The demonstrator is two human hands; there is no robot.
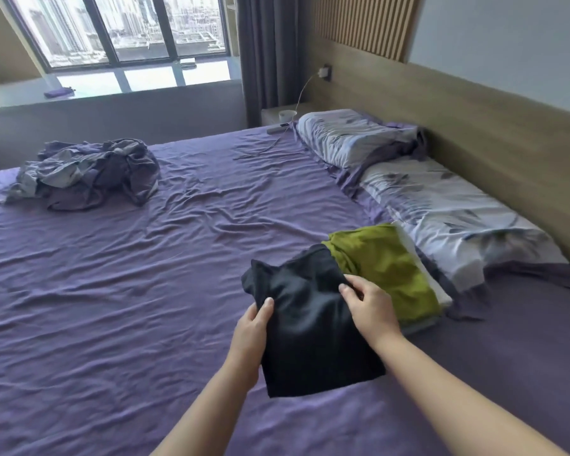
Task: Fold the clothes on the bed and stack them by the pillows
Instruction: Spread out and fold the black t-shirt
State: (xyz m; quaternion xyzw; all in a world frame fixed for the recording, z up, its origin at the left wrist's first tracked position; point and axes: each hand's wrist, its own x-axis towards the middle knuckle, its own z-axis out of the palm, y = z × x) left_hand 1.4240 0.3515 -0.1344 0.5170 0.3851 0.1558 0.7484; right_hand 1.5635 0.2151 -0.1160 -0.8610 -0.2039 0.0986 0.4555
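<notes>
Both hands on the folded black garment [313, 320], held just off the bed [112, 307] near the headboard edge, its far end overlapping the stack. Left hand [249, 330] grip: thumb on top, fingers under the left edge, pinching it. Right hand [369, 311] grip: fingers curled over the right edge, pinching the fabric. Two-sided hold likely keeps the fold flat for the transfer onto the stack.

Stack [392, 274] sits against the near pillow [458, 225]: olive-green piece on top, a white one and at least one greyish layer under it, exact count unclear. Two pillows along the headboard edge; far pillow [346, 136] towards the window corner. One rumpled grey-purple heap [89, 172] at the far-left side, not yet folded, piece count can't tell.
</notes>
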